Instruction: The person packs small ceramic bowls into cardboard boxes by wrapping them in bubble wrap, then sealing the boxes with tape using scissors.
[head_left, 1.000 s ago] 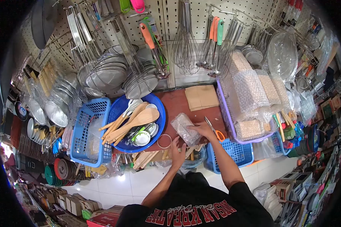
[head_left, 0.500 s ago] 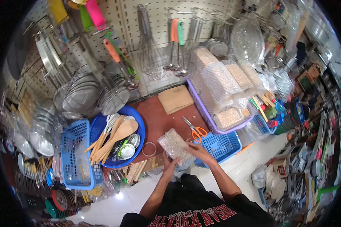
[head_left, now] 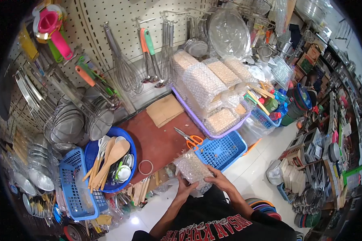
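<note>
Firmly, left hand (head_left: pixel 184 187) and right hand (head_left: pixel 219 180) have fingers clamped on the parcel (head_left: pixel 192 168), near the scissors (head_left: pixel 189 139); likely best to hold the wrap taut and support underneath.

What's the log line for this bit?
left hand: holds bubble-wrapped bundle | right hand: holds same bundle | scissors: lying on red table

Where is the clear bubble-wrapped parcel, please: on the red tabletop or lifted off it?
Lifted off: left hand and right hand hold the clear bubble-wrapped parcel beyond the red tabletop.
</note>
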`<state>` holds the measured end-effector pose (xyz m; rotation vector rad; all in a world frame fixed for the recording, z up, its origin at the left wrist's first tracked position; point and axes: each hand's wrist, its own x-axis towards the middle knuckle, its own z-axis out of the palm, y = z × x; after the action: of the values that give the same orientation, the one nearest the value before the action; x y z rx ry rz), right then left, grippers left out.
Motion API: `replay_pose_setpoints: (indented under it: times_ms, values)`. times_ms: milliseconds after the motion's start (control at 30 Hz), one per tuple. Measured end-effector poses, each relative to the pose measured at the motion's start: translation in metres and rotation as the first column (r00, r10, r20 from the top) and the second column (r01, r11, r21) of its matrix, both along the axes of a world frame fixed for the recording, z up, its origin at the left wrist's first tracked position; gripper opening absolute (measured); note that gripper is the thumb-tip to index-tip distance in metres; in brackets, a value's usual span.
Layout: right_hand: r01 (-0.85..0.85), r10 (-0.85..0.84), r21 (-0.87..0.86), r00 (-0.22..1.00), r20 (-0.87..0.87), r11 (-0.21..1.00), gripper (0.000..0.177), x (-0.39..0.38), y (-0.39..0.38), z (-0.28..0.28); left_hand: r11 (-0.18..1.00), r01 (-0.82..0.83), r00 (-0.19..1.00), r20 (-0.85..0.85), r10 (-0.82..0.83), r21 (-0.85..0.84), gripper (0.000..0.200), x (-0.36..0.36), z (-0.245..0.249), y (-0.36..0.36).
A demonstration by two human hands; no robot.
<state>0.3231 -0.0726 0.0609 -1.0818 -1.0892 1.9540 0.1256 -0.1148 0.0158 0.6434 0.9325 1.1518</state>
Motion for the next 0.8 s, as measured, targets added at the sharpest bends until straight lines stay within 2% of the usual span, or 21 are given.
replay_pose_setpoints:
  times_ms: [67,100,167,200,267,367,433,533,567,633,733,800]
  values:
    - [0.013,-0.013,0.007,1.000,-0.022,1.000,0.079,0.016,0.006,-0.012,0.997,0.059,0.998,-0.039,-0.057,0.043,0.105,0.008,0.016,0.012]
    - [0.033,-0.035,0.051,0.999,0.025,0.998,0.074,0.022,0.008,-0.009,0.996,0.078,0.995,-0.071,-0.074,0.053,0.104,0.012,0.018,0.016]
    - [0.039,-0.039,0.001,0.999,0.002,0.999,0.071,0.036,0.015,-0.001,0.991,0.114,0.986,-0.130,-0.105,0.069,0.100,0.022,0.019,0.023]
    - [0.038,-0.038,-0.024,0.999,-0.007,0.999,0.070,0.045,0.020,0.003,0.991,0.125,0.988,-0.093,-0.121,0.039,0.099,0.028,0.019,0.026]
    - [0.024,-0.024,0.031,1.000,0.005,0.999,0.068,0.068,0.032,0.005,0.989,0.148,0.989,-0.019,-0.148,-0.009,0.096,0.039,0.019,0.039]
    - [0.022,-0.030,0.107,0.997,0.073,0.994,0.068,0.105,0.051,0.009,0.996,0.048,0.990,0.135,-0.038,-0.073,0.093,0.060,0.041,0.060]
    - [0.018,-0.027,0.088,0.994,0.110,0.996,0.074,0.128,0.062,0.016,0.996,0.094,0.993,0.065,-0.094,0.002,0.094,0.072,0.045,0.075]
    - [0.075,-0.081,0.118,0.996,0.043,0.990,0.062,0.151,0.077,0.024,0.985,0.106,0.992,-0.079,-0.096,0.133,0.094,0.091,0.050,0.100]
    - [0.089,-0.095,0.123,0.995,0.037,0.988,0.064,0.160,0.085,0.019,0.979,0.110,0.990,-0.111,-0.092,0.171,0.094,0.097,0.053,0.107]
    - [0.058,-0.082,0.177,0.987,0.136,0.983,0.061,0.174,0.103,0.035,0.968,0.101,0.990,-0.122,-0.074,0.228,0.093,0.108,0.068,0.118]
    - [-0.019,-0.025,0.215,0.980,0.198,0.977,0.056,0.188,0.139,0.056,0.966,0.117,0.966,-0.254,-0.056,0.232,0.091,0.112,0.082,0.133]
    - [-0.115,0.067,0.235,0.976,0.206,0.965,0.054,0.194,0.167,0.060,0.986,0.046,0.945,-0.326,0.009,0.160,0.085,0.120,0.090,0.141]
